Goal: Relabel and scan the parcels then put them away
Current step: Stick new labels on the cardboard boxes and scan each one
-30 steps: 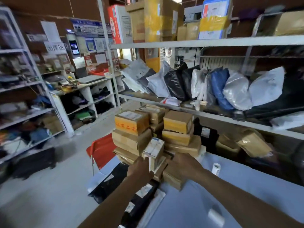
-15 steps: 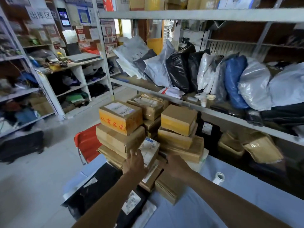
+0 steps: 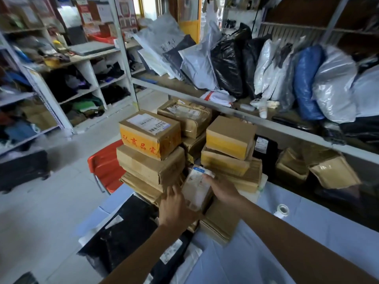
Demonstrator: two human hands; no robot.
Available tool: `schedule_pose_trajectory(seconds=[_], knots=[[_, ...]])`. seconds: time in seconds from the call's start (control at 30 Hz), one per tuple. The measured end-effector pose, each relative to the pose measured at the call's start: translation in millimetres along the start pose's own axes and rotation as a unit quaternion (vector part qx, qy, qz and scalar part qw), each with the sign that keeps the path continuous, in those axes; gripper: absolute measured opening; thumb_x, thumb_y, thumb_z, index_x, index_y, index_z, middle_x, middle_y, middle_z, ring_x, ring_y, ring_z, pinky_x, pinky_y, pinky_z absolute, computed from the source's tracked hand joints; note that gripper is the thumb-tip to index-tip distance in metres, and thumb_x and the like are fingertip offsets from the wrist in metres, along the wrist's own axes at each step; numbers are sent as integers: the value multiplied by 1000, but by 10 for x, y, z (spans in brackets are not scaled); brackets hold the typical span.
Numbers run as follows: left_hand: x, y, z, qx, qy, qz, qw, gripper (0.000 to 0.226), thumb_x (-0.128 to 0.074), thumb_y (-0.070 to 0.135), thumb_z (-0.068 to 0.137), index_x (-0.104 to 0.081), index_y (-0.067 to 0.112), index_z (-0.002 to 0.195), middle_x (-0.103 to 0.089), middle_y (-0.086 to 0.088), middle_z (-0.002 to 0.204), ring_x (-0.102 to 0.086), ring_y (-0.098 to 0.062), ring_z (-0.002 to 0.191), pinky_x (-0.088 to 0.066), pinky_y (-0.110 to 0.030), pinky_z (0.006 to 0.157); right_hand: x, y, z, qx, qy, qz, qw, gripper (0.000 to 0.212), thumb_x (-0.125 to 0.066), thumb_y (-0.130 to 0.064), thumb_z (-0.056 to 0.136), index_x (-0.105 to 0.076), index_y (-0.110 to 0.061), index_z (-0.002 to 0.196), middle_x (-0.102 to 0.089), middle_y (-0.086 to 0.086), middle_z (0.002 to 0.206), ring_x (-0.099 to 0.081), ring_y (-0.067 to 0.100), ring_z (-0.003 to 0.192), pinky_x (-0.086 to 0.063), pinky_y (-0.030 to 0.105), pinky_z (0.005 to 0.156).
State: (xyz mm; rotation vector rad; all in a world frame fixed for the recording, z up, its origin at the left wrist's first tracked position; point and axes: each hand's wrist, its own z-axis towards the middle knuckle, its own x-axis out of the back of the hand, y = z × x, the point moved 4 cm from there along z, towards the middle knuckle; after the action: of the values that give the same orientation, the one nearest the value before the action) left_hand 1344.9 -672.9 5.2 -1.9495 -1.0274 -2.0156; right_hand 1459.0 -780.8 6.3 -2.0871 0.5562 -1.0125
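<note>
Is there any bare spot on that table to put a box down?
Yes: the blue cloth right of the white roll, up to the table's far edge, is bare. The left end is crowded with stacked boxes and black bags.

Red chair (image 3: 106, 162) by blue-cloth table (image 3: 225, 267); white shelf unit (image 3: 93, 53) L.
</note>
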Motion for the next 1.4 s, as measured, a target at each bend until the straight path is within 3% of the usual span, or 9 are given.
schedule_pose_trajectory(seconds=[0.23,0.4,0.6,0.73,0.8,0.9,1.1,1.27,1.4], knots=[[-91,757,-354,-45,-8,-167,985,86,-75,64,57,-42,14,118,-53,0,115,-55,-23,108,-45,-34,87,568,360,-443,-41,140,199,969,67,-75,-62,62,-56,-27,116,-65,-3,119,-63,20,103,-49,40,96],[-176,1636,-768,-137,-4,-187,973,84,-79,60,56,-43,9,112,-51,-3,107,-57,-22,98,-43,-29,76,1344,963,-1037,-84,235,261,933,108,-75,-75,37,-46,-32,132,-62,-2,122,-63,28,105,-56,48,82],[-698,2613,-1171,-195,-241,-282,908,78,-72,72,53,-56,13,101,-64,-1,92,-63,-16,86,-46,-24,62,2089,1951,-1906,-106,351,294,883,96,-68,-78,37,-55,-39,124,-69,1,111,-66,29,100,-53,50,88],[-1097,2817,-1513,-69,-475,-405,778,57,-70,60,53,-63,28,101,-63,-1,106,-58,-18,100,-42,-37,92,2372,2349,-2432,-95,332,301,889,67,-75,-62,61,-60,-35,120,-72,3,104,-71,25,88,-57,45,83],[-1304,2895,-1723,-54,-524,-425,736,60,-76,50,53,-61,28,107,-61,-4,106,-60,-22,97,-49,-36,83,2457,2500,-2561,-76,301,315,897,48,-75,-50,74,-63,-30,116,-73,6,99,-72,25,82,-59,39,76],[-1476,3064,-2001,-38,-520,-452,723,38,-69,39,80,-59,17,109,-65,-4,98,-65,-21,86,-54,-35,70,2518,2689,-2648,-64,253,316,912,39,-72,-41,80,-63,-29,117,-75,5,92,-73,22,78,-58,32,67],[-1780,3057,-2188,11,-495,-495,714,34,-70,29,71,-63,16,101,-66,-8,105,-63,-29,98,-54,-38,76,2546,3147,-2752,-117,173,349,913,52,-60,-60,80,-57,-29,122,-64,9,106,-63,27,97,-49,36,83],[-2145,2747,-2236,56,-480,-487,728,39,-72,25,67,-65,15,104,-68,-6,99,-65,-27,90,-53,-29,60,2298,4038,-2765,-301,229,-66,923,69,-76,-40,73,-44,-6,123,-51,14,122,-50,33,115,-45,38,87],[-2511,2455,-2353,84,-483,-475,731,40,-69,29,63,-66,17,101,-72,-8,100,-65,-33,100,-55,-43,83,1905,4400,-2486,-301,162,-110,933,97,-79,-54,65,-30,-13,138,-37,14,135,-39,36,128,-41,45,97]])
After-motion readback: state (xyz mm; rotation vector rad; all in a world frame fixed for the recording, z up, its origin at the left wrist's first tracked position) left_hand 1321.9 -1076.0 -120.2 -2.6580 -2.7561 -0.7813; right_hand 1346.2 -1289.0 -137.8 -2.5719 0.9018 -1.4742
